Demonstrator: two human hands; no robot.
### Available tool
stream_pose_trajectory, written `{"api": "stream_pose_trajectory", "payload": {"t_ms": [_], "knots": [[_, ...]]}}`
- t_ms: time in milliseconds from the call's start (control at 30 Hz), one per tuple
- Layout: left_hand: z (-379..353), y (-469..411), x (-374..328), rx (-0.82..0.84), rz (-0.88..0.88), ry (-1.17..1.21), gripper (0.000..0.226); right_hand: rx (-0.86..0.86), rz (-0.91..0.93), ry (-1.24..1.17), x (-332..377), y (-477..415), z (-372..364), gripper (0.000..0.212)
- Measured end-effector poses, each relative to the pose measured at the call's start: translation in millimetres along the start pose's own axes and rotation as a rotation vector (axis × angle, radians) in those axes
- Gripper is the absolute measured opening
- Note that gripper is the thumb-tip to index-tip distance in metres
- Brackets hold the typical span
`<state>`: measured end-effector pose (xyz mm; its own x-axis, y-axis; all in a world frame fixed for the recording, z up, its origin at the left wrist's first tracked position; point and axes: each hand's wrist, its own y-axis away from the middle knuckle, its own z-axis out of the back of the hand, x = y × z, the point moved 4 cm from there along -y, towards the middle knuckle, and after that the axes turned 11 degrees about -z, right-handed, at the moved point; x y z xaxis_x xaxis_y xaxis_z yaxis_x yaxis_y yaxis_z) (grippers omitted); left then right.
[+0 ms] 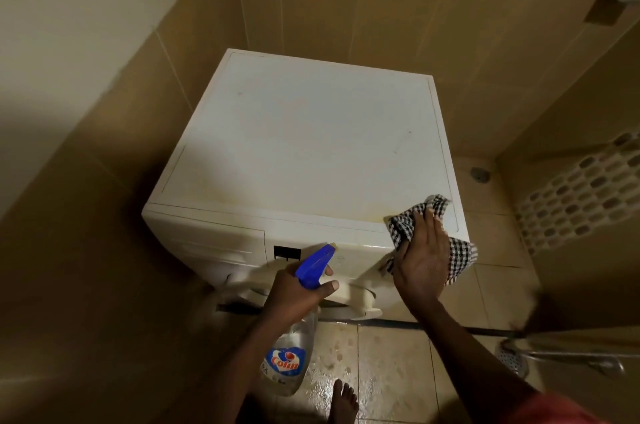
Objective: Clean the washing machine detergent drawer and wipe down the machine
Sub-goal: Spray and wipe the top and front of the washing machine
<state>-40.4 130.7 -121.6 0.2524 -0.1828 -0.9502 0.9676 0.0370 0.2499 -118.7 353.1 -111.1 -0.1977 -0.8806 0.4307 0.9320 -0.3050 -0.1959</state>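
Note:
A white front-loading washing machine [304, 133] stands in a tiled corner, its flat top facing me. My left hand [294, 295] grips a clear spray bottle [291, 361] with a blue trigger head, nozzle aimed at the control panel near the dark display [286, 252]. The closed detergent drawer front [207, 247] is at the panel's left. My right hand [420, 257] presses a black-and-white checked cloth [415, 216] against the top's front right corner and edge.
Tan tiled walls close in on the left and behind the machine. The floor tiles in front are wet. A round floor drain [510, 356] and a metal rod lie at lower right. My bare foot [344, 401] stands below the bottle.

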Motion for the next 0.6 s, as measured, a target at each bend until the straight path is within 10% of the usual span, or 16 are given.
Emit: {"api": "stream_pose_trajectory", "payload": {"t_ms": [200, 400, 600], "knots": [[16.2, 0.2, 6.2, -0.009, -0.008, -0.021, 0.019, -0.011, 0.082, -0.07, 10.6, 19.7, -0.6, 0.052], [6.4, -3.6, -2.4, 0.021, -0.062, -0.015, 0.016, -0.05, -0.289, -0.402, 10.3, -16.5, 38.8, 0.038], [-14.2, -11.4, -8.5, 0.039, -0.059, 0.022, 0.019, 0.028, -0.031, -0.364, 12.0, -2.5, 26.6, 0.045]]}}
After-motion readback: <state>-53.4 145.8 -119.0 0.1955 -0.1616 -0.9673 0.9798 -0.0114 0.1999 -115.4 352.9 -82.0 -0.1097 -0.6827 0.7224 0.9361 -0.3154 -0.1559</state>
